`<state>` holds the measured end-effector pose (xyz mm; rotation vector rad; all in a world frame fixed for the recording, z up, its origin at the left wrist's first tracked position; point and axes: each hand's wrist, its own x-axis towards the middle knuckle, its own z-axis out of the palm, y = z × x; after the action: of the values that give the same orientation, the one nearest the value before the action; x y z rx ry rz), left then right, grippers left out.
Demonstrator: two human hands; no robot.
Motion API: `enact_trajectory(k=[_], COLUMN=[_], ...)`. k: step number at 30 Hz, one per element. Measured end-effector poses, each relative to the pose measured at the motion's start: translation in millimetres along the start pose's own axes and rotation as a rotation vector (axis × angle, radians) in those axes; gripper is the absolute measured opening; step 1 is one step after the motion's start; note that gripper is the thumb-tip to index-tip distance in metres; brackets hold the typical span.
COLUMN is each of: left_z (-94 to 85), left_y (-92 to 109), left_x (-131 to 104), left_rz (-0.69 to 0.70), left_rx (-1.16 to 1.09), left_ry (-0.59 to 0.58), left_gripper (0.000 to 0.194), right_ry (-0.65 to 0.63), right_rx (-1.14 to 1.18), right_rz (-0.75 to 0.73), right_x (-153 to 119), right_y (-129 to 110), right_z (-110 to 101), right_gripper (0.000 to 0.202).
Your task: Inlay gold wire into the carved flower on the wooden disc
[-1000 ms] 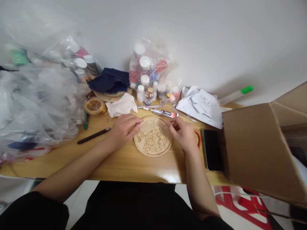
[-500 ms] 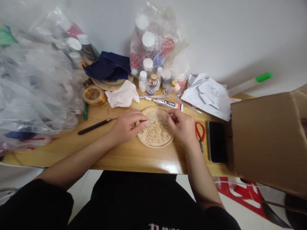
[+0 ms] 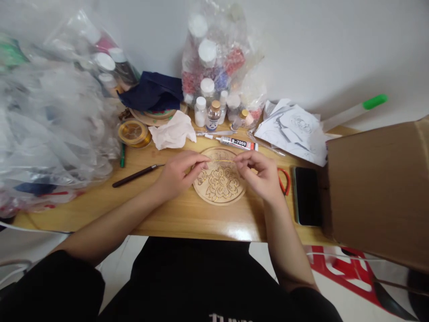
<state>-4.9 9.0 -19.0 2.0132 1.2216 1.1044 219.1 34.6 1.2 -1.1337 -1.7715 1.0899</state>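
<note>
Glue tube behind wooden disc; phone at right.

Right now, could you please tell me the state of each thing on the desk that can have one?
gold wire: stretched taut between both hands
left hand: pinching the wire's end
right hand: pinching the other end
wooden disc: flat, carved pattern up
glue tube: lying down
scissors: lying partly behind the right hand
phone: screen dark
cardboard box: flaps open
</note>
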Motion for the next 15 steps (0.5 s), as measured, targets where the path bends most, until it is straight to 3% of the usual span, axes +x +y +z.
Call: enact_trajectory(k=[6, 12, 15], left_z=[-1.5, 0.1, 0.2], left_y=[0.7, 0.5, 3.0], left_x=[2.3, 3.0, 1.9], left_rz=[-0.256, -0.305, -0.288], left_rx=[-0.396, -0.407, -0.321], left_ry=[0.047, 0.070, 0.062], left_gripper=[0.017, 0.015, 0.016], right_ry=[-0.042, -0.336, -0.396], right_rx=[0.208, 0.447, 0.489], right_rz=[0.063, 0.094, 0.150], right_x=[-0.8, -2.0, -2.3], right_y=[-2.7, -1.2, -1.3], right_z=[-3.7, -6.0, -2.7], right_gripper=[0.017, 0.038, 0.046])
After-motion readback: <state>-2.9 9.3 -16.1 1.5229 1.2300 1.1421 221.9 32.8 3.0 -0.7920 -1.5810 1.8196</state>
